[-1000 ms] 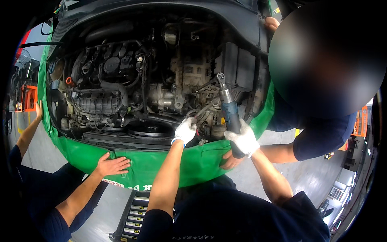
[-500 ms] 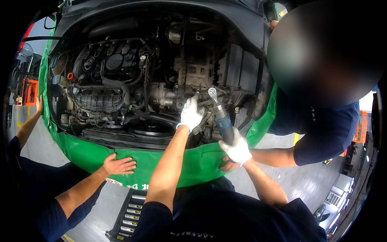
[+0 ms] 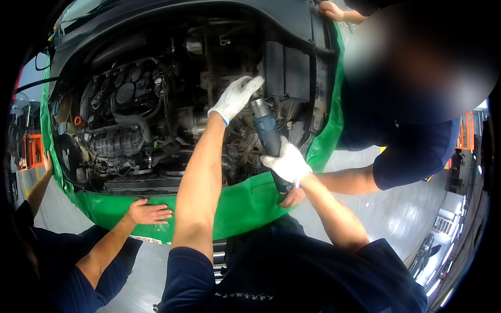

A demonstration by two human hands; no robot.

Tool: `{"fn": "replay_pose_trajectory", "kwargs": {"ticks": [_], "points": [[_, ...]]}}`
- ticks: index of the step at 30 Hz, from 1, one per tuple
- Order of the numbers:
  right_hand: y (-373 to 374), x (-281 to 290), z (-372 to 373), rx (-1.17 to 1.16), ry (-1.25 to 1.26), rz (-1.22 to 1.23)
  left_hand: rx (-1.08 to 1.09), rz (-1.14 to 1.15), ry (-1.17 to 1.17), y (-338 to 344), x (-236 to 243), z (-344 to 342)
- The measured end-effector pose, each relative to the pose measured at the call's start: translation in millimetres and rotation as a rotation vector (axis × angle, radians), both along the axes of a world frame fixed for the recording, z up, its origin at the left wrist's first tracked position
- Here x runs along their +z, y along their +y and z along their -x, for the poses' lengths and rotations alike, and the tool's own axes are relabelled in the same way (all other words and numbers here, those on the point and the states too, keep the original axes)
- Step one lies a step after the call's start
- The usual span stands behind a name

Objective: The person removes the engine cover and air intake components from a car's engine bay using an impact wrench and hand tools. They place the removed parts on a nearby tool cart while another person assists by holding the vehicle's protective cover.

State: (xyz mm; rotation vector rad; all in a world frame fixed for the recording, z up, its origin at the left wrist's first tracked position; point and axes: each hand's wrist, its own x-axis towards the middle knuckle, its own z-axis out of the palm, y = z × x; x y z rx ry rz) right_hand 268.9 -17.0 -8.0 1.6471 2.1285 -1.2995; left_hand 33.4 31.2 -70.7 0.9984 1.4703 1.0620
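My right hand [image 3: 288,161], in a white glove, is closed round the grip of a blue and black cordless ratchet wrench [image 3: 267,128]. The tool points away from me over the engine bay, its silver neck tilted a little left. My gloved left hand [image 3: 235,98] is closed over the tool's front end, so the ratchet head is hidden under the fingers. Below both hands lie the dark, dusty parts of the engine bay, with the engine [image 3: 125,104] to the left and a black box [image 3: 286,70] just right of the tool's head.
A green protective cover [image 3: 240,206] lines the car's front edge. A co-worker's hand [image 3: 151,212] lies flat on it at left. Another person's hand [image 3: 293,197] is on it below my right hand. At the far right edge rests a further hand [image 3: 331,10].
Both my hands and the ratchet wrench have moved farther into the bay. My left hand has come over the ratchet head, which showed before. The whole view has shifted a little.
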Motion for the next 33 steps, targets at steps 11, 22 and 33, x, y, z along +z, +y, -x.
{"fn": "replay_pose_trajectory", "kwargs": {"ticks": [11, 22, 33], "points": [[24.7, 3.3, -9.1, 0.114, -0.029, -0.032, 0.147, -0.025, 0.025, -5.0, -4.9, 3.7], [33.2, 9.8, -13.3, 0.175, -0.015, -0.067, 0.148, -0.019, 0.040, -18.0, 23.6, 2.5], [22.4, 20.9, -17.3, 0.157, -0.028, -0.070, 0.145, -0.056, -0.040, -22.5, 14.8, -4.0]]}}
